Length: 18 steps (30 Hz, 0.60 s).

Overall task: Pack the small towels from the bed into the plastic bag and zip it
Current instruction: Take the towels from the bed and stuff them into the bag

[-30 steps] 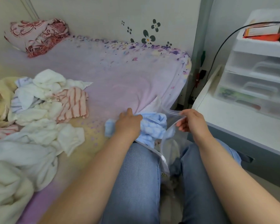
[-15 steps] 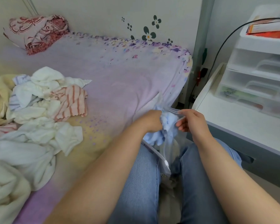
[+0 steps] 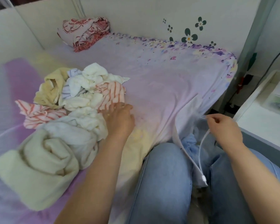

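Towels, small and crumpled, in white, cream and red-striped cloth [image 3: 81, 101], lie heaped on the bed just beside the left hand [image 3: 120, 118], whose fingertips touch the edge of the striped one and the white one below it. That hand lies palm down, fingers loosely spread and slightly blurred, the forearm reaching out across the mattress. The right hand [image 3: 223, 126] is raised over the lap, thumb and fingers pinching the top edge of the clear zip-top plastic bag [image 3: 199, 159], which hangs open between the knees in blue jeans [image 3: 162, 178]. A light blue towel [image 3: 190, 143] sits inside the bag's mouth. The lilac flowered bedsheet [image 3: 160, 75] covers the mattress; a red-patterned folded blanket [image 3: 84, 32] lies at the far corner against the pale wall with dark flower stickers [image 3: 189, 33]. A white cabinet top [image 3: 259, 120] stands to the right.
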Motion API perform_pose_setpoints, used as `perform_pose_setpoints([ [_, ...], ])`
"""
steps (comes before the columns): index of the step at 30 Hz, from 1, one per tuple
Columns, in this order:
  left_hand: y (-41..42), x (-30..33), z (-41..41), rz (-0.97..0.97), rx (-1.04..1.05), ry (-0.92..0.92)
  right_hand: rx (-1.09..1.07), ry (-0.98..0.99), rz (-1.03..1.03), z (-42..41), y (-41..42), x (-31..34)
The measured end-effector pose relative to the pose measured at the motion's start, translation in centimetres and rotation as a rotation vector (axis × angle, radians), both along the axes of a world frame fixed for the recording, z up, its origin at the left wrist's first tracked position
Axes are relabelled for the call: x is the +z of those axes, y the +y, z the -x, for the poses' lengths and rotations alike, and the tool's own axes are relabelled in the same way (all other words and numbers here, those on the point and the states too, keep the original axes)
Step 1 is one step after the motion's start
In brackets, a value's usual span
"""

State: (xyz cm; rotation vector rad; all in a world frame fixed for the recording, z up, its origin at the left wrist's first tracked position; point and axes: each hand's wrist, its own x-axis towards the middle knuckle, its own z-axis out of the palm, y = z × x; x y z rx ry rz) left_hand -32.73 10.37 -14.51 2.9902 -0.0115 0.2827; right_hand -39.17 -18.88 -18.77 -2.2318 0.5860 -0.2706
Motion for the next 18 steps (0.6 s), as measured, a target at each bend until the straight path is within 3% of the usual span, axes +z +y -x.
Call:
perform_pose_setpoints([
  [4, 6.5, 0.2, 0.4, -0.246, 0.266, 0.330, 0.055, -0.038, -0.145, -0.8, 1.1, -0.9],
  [6, 7.8, 0.2, 0.4, -0.301, 0.272, 0.274, 0.069, -0.045, -0.164, -1.0, 1.6, -1.5],
  [8, 7.9, 0.7, -0.1, -0.209, 0.255, 0.135, 0.086, -0.050, -0.180, -1.1, 2.0, -1.8],
  [13, 4.4, 4.8, -0.3, 0.519, 0.133, -0.290, 0.062, -0.096, -0.268, -1.0, 2.3, -1.7],
  [16, 1.1, 8.4, -0.4, 1.066, -0.077, -0.325, 0.007, -0.122, -0.356, -0.8, 1.6, -1.7],
  [18, -1.2, 10.5, -0.5, 1.416, -0.199, -0.230, -0.034, -0.145, -0.433, -0.6, 1.1, -1.6],
])
